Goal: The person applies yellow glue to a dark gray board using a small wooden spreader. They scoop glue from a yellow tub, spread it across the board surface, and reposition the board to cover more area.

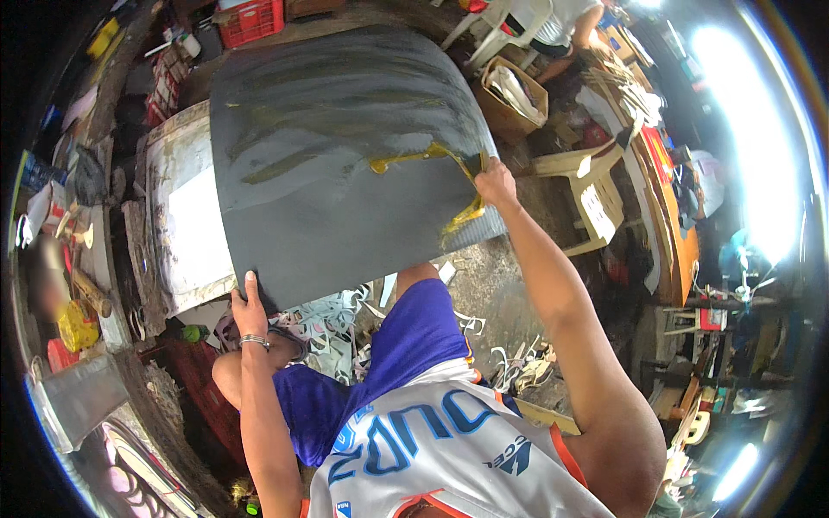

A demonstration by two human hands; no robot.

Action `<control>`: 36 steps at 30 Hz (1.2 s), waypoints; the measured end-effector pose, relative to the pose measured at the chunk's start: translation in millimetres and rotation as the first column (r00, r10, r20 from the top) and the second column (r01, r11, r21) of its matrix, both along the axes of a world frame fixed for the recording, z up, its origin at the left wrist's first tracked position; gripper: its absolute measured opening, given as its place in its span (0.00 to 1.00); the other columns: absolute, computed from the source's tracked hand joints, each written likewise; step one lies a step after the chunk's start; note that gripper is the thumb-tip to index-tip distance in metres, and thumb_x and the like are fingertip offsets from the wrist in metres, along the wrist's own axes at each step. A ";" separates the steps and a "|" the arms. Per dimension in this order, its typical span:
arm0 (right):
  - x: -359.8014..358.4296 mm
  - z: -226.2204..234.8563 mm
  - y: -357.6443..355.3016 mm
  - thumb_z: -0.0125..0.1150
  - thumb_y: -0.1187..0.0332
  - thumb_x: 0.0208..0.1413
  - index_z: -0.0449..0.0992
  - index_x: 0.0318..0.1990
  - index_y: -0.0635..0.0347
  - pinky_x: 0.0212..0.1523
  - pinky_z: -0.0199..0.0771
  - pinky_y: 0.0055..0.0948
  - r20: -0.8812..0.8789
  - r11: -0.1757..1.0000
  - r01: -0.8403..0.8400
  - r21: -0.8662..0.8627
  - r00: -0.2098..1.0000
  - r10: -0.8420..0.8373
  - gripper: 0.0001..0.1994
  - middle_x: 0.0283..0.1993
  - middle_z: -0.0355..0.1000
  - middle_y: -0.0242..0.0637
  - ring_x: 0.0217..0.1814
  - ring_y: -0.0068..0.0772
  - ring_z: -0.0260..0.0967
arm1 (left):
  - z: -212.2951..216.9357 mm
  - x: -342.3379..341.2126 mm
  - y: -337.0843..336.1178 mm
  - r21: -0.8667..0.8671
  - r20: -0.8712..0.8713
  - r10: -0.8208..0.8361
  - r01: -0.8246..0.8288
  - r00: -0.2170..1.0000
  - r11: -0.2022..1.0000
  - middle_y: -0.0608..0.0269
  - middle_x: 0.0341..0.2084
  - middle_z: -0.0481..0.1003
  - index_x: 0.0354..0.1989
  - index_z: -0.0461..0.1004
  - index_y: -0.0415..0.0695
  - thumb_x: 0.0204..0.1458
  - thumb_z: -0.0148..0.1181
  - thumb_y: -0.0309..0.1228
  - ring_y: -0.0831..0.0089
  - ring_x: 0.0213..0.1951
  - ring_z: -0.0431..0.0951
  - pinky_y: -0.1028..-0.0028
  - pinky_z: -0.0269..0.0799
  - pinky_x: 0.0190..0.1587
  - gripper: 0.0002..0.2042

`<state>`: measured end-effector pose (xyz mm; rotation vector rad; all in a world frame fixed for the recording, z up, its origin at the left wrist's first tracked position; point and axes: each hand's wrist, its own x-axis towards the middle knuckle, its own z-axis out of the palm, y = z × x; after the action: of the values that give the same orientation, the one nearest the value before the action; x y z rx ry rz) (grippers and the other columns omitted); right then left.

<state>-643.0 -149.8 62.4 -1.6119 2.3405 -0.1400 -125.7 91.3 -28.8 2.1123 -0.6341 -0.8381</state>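
Observation:
A large black sheet (pixel 337 198) lies in front of me, its right side curving down. Streaks of yellowish glue cover its far half, and a thick wet trail of yellow glue (pixel 406 159) runs toward its right edge. My left hand (pixel 248 311) holds the sheet's near left corner, one finger stretched along the edge. At the right edge my right hand (pixel 496 183) is closed around a small flat piece smeared with yellow, mostly hidden by the fingers. Part of a pale worn board (pixel 177 190) shows from under the sheet's left side.
Fabric scraps (pixel 332 337) litter the floor near my legs. A beige plastic chair (pixel 591 194) and a cardboard box (pixel 509 108) stand to the right. Another person (pixel 553 26) sits at the far right, by a long bench (pixel 665 220). A red crate (pixel 250 22) is at the back.

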 end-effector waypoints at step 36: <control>521.9 20.2 21.6 0.57 0.67 0.56 0.71 0.59 0.69 0.64 0.75 0.51 0.232 0.650 -0.758 0.050 0.642 0.731 0.23 0.59 0.77 0.63 0.62 0.64 0.76 | 23.7 32.2 25.9 -0.318 -0.555 -0.371 0.222 0.745 0.922 0.48 0.53 0.75 0.69 0.58 0.35 0.62 0.70 0.33 0.65 0.45 0.83 0.70 0.86 0.30 0.33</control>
<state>-121.1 -128.2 82.6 -2.2248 1.3288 0.0578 -93.5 117.3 -5.1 1.4124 -0.6819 -1.4681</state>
